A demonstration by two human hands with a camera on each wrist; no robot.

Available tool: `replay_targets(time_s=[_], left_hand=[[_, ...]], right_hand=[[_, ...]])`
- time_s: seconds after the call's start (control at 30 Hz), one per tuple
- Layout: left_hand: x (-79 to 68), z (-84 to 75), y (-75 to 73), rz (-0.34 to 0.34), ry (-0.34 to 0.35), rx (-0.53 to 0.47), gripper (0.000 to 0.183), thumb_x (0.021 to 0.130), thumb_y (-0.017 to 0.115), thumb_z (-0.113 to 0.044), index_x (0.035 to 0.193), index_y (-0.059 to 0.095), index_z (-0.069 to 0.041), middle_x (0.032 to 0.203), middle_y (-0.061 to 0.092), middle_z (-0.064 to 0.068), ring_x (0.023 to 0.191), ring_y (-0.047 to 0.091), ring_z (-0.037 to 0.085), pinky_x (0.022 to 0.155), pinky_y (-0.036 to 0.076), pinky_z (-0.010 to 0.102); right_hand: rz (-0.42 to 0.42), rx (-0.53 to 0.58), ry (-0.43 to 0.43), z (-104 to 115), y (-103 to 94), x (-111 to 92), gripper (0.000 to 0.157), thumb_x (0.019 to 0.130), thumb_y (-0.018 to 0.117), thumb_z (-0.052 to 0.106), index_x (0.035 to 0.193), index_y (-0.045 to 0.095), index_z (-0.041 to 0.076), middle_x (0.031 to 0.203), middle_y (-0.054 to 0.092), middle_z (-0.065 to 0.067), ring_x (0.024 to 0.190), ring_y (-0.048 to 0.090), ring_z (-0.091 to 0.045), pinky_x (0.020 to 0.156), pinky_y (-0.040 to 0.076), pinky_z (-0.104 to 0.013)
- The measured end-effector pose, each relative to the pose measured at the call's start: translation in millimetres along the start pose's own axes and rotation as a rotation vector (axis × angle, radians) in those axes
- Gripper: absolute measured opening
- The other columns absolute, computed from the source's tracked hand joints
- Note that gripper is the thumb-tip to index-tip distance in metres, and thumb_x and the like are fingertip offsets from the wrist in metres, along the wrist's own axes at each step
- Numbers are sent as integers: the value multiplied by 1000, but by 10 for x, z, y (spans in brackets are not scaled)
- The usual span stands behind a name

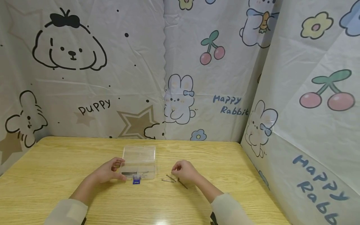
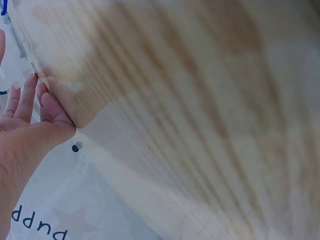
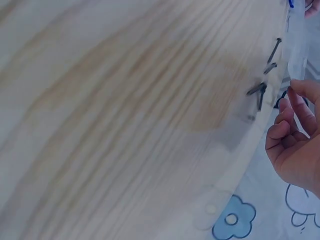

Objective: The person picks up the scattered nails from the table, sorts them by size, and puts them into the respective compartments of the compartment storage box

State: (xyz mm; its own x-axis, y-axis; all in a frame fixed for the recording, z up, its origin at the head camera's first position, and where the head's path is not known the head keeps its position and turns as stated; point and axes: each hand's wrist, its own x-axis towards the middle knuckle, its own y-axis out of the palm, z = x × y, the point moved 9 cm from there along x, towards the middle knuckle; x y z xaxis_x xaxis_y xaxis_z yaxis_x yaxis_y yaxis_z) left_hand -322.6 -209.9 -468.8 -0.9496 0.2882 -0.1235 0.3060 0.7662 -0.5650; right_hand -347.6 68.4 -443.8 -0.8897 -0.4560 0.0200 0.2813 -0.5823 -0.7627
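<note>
- Screws are lying loose on the table, lower centre of the head view;
- the box is standing just left of them, its lid gaping; a few dark pieces are already lying inside;
- left hand is holding the box's left side between thumb and fingers;
- right hand is bending its fingertips together beside the screws; pinching one, I cannot tell;
- loose screws and open lid are seemingly remaining.

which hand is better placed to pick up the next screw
Probably right: the right hand is beside the loose screws, while the left hand holds the clear box, farther from them.
</note>
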Motion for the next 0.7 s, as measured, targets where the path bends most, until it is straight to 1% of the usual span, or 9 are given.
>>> replay_targets(time_s=[0.17,0.27,0.4,0.7], left_hand=[[2,-10,-11,-1,3,-3,79,75,78,-31,134,36,1,138,39,31,124,36,53,102,34,60],[-7,-31,-17,-5,7,6,79,75,78,-31,133,36,1,138,39,31,123,37,52,102,35,59],[-16,-38,-17,-6,5,10,78,75,78,-31,133,36,1,138,39,31,123,37,52,101,35,60],[-18,-46,-5,-3,10,8,78,75,78,-30,134,36,1,138,40,31,123,36,52,101,35,60]], right_hand=[[-24,-14,5,-144,-71,-73,8,83,65,14,82,69,7,73,56,3,66,45,-8,56,39,-20],[-11,-11,16,-210,-90,-143,8,84,65,13,82,68,6,73,57,2,65,45,-8,55,38,-19],[17,-17,16,-243,-109,-245,7,84,65,12,82,68,6,72,57,2,63,45,-7,52,38,-18],[53,-32,-16,-311,-143,-423,8,83,68,14,79,67,8,69,56,4,60,45,-4,52,39,-18]])
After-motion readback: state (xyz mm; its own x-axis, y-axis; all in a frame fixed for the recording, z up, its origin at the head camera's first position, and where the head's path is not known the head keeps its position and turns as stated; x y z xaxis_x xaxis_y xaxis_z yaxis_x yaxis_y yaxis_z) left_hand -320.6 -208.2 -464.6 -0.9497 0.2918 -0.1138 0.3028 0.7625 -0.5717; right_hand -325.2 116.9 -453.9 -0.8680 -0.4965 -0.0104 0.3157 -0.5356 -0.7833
